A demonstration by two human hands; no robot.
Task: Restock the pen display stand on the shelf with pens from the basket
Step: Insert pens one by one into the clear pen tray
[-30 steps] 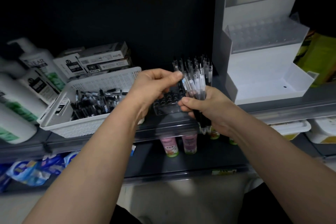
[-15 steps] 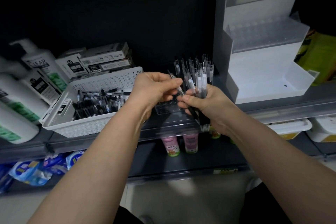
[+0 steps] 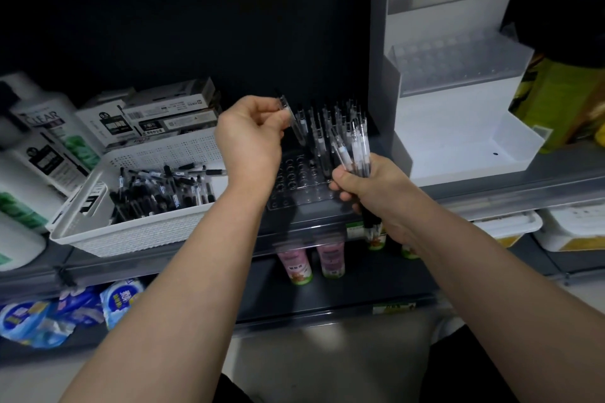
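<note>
A clear pen display stand [image 3: 302, 195] with rows of round holes sits on the dark shelf at the centre. Several pens [image 3: 322, 127] stand upright in its back rows. My left hand [image 3: 250, 141] pinches a single clear pen [image 3: 294, 123], blurred, tilted above the stand's left side. My right hand [image 3: 370, 188] grips a bundle of several clear pens [image 3: 355, 150] just right of the stand, their black ends poking out below my fist. A white perforated basket [image 3: 137, 232] holding many black and clear pens stands to the left.
A white and grey tiered display unit [image 3: 458, 114] stands to the right on the shelf edge [image 3: 510, 193]. Boxes of pens [image 3: 163, 118] sit behind the basket, shampoo bottles [image 3: 42, 154] at far left. Small pink and green bottles [image 3: 311, 263] stand on the shelf below.
My left hand has drawn one pen out of the bundle and lifted it up and left over the stand. My right hand has shifted slightly right with the bundle.
</note>
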